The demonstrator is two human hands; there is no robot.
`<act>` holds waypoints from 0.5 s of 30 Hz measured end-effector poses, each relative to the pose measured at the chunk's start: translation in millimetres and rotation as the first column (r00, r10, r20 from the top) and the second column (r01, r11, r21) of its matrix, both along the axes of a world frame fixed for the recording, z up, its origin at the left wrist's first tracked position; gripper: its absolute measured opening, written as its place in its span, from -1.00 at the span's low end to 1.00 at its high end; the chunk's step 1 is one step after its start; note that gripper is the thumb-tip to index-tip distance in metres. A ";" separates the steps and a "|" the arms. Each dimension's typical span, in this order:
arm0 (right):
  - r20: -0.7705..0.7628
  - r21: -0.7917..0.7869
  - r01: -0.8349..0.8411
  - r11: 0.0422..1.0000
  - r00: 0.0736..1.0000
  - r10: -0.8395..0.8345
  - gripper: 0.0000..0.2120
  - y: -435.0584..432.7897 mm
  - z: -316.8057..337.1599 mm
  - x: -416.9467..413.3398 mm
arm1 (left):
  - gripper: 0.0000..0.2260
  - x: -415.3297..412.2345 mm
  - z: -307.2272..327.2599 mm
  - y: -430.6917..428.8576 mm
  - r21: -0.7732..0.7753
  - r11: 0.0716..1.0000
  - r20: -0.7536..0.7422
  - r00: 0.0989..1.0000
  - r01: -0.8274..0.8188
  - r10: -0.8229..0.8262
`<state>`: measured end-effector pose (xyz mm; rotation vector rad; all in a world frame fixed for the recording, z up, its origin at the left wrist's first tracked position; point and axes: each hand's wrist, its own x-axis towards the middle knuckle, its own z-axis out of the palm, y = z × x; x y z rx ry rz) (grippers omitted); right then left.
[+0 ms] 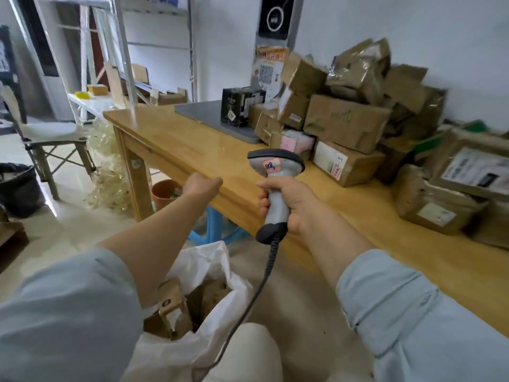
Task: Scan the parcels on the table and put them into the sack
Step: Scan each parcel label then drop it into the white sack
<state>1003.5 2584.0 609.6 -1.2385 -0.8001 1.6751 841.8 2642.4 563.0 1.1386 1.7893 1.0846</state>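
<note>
A person in pale blue sleeves stands at the corner of a wooden worktop (192, 144), both arms stretched forward. The right hand (292, 202) grips the grey handle of a barcode scanner (275, 166), fingers wrapped round it. The scanner's dark head, with a pink-edged sticker on its top, points toward the parcels (347, 119). Its coiled black cable (264, 274) drops from the butt of the handle and runs down past the sack (220, 274).

The left hand (202, 186) hovers over the worktop's near edge, curled into what looks like an empty fist, though its fingers face away from the camera.

The parcels, brown cartons and wrinkled paper mailers, are heaped against the wall at the far right of the worktop. Some lie flat near the front with white labels showing. At the pile's left end a black box (242, 106) stands on a grey mat (198, 111), in front of a poster (268, 67) with a QR code.

The white sack stands open on the floor just below the left forearm, with several brown parcels already inside.

Under the worktop are an orange bucket (165, 188) and a blue stool (217, 230). A folding chair (52, 136) stands well to the left.
</note>
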 end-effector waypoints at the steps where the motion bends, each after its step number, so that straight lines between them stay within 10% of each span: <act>1: -0.037 0.017 0.031 0.999 0.999 -0.030 -0.86 -0.6 11.3 11.3 | -0.79 12.7 14.3 3.5 0.021 0.999 -0.027 0.999 0.031 -0.031; 15: -0.100 0.177 0.386 0.906 0.922 -0.373 -0.81 45.9 115.5 161.4 | -0.91 169.8 153.9 83.3 0.327 0.857 -0.293 0.905 0.398 -0.308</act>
